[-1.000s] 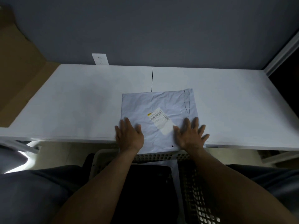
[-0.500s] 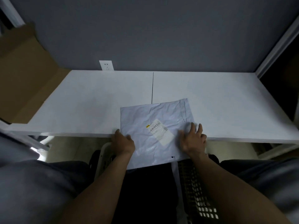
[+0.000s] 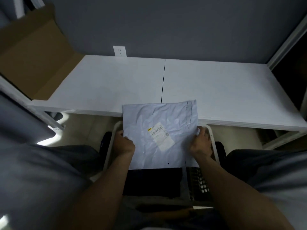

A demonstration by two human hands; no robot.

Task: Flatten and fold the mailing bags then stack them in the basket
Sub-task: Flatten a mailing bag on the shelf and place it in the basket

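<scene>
A folded pale grey mailing bag (image 3: 159,120) with a white shipping label hangs half off the white table's (image 3: 116,83) front edge, over the white perforated basket (image 3: 209,130) between my knees. My left hand (image 3: 124,143) grips the bag's left edge. My right hand (image 3: 200,143) pinches its right edge. Something dark lies inside the basket under the bag; what it is I cannot tell.
A brown cardboard box (image 3: 33,60) stands at the table's left end. A white wall socket (image 3: 119,50) sits on the grey wall behind. A white frame post (image 3: 289,34) rises at the right. My legs flank the basket.
My hands went from pressing flat on the bag to gripping its side edges, and the bag has slid toward me, off the table's edge and over the basket.
</scene>
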